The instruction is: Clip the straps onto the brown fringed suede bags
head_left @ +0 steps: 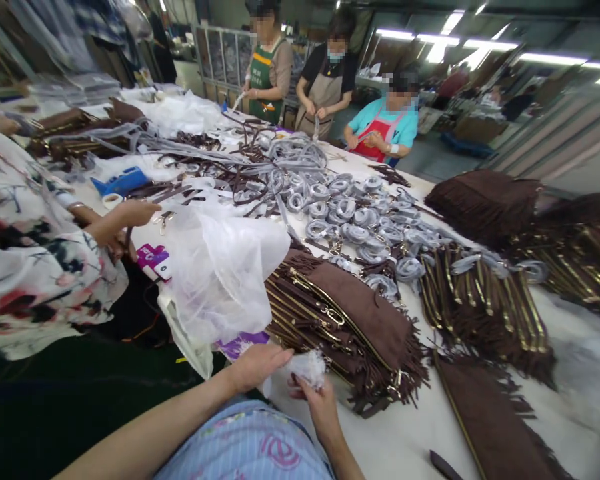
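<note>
My left hand (257,365) and my right hand (320,403) meet low in the head view, both closed on a small crumpled white wrapper (306,367) at the near table edge. Just beyond them lies a stack of brown fringed suede bags (365,320) with gold zippers. A heap of clear plastic bags (220,267) sits to the left of my hands.
Coiled grey straps (350,213) cover the table's middle, with more fringed bag stacks (485,293) at right. A person in a floral sleeve (35,260) works at left, hand (133,213) over the table. Three aproned people (325,87) stand at the far end.
</note>
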